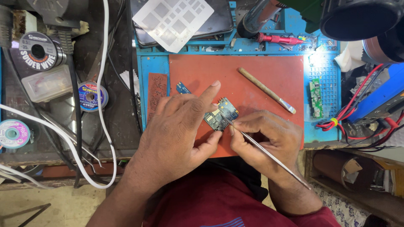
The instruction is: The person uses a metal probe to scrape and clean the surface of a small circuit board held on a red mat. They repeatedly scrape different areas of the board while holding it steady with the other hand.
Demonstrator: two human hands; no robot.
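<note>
My left hand [181, 130] pinches a small blue circuit board [221, 113] between thumb and fingers, its forefinger stretched out over the board's top. My right hand [265, 138] holds a thin metal probe [261, 149] like a pen. The probe's tip rests on the board's middle. Both hands work over a red mat [261, 75] laid on a blue work mat [151, 67]. A second small blue board [182, 88] peeks out just above my left hand's knuckles.
A wooden-handled spatula tool [266, 90] lies on the red mat. A green circuit strip [316, 97] sits at right near red and black wires [353, 113]. Solder spools [40, 51], a white cable [105, 105], a metal stencil [172, 19] and a red-handled tool [280, 39] ring the mat.
</note>
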